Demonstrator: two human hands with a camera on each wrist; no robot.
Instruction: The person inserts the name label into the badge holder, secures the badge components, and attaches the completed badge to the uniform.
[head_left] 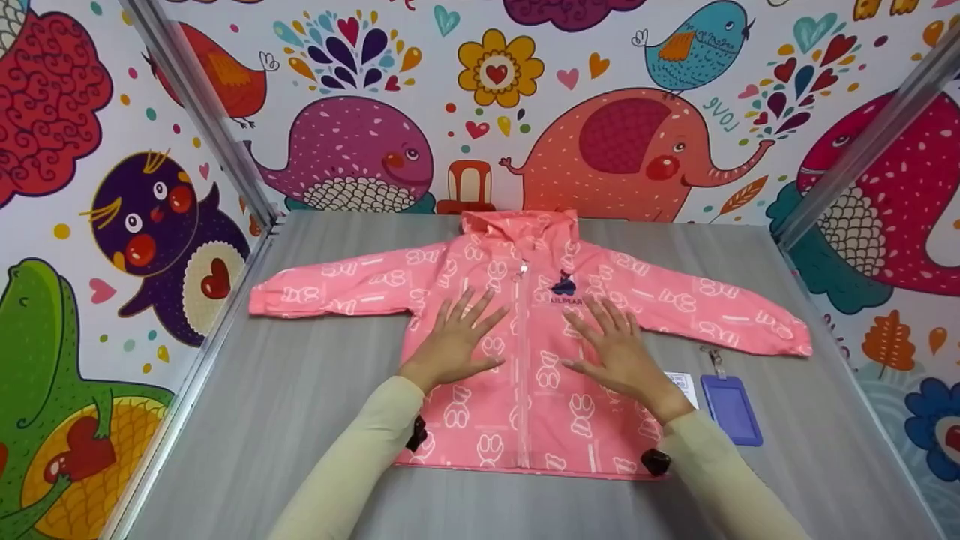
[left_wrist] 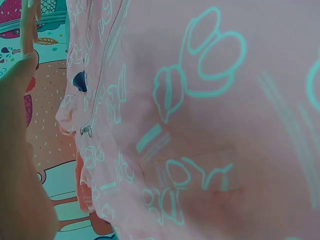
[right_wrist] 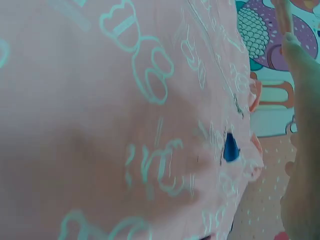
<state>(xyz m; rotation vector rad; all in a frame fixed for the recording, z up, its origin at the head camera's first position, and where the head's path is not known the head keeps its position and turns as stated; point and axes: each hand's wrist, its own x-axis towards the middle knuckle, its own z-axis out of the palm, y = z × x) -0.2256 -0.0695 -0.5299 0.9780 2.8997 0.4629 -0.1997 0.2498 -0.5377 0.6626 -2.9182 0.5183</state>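
From my head view I can read two words. On the pink jacket (head_left: 523, 352), to the right of the zip (head_left: 519, 360), small dark capitals (head_left: 566, 301) sit under a dark blue emblem (head_left: 564, 283); I make them out as "LILPEAR", though the middle letters are soft. On the patterned wall (head_left: 495, 15), beside the orange elephant (head_left: 555, 165), I get "LOVE" (head_left: 722, 115) in thin pale letters, running mirror-reversed. A white card (head_left: 682, 384) on the bench (head_left: 810, 450), partly covered by the wrist of the right hand (head_left: 619, 351), carries dark print too small for me to read. Both wrist views show me the emblem, but its lettering is illegible there.
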